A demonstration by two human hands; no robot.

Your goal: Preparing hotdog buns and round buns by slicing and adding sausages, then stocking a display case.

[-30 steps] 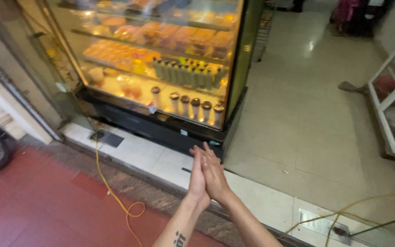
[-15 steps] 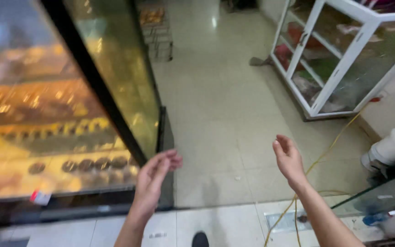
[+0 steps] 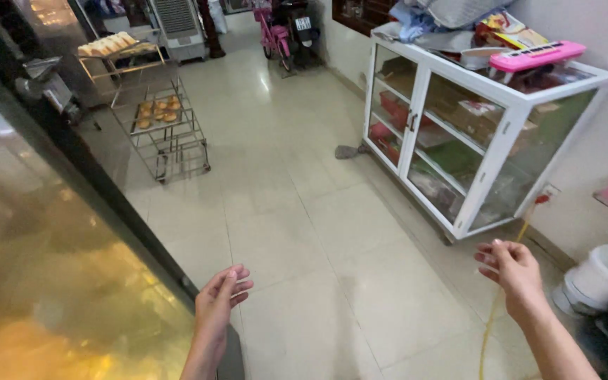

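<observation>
- Both hands have moved further apart than half a second ago: left hand (image 3: 221,301) and right hand (image 3: 515,271) are open, fingers loose, holding nothing.
- Left hand is just beside the dark edge of the glass display case (image 3: 51,281).
- Right hand is above a thin yellow cable (image 3: 490,331), near the white glass-door cabinet (image 3: 473,134).
- Glossy pale floor tiles (image 3: 297,225) lie wide between them; a wire rack (image 3: 163,127) stands far left.

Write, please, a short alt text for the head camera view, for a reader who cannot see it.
Two empty bare hands, left hand and right hand, are held apart and open above a pale tiled floor. A lit glass display case stands at left, a white glass-door cabinet at right, a metal wire rack of baked goods behind.
</observation>
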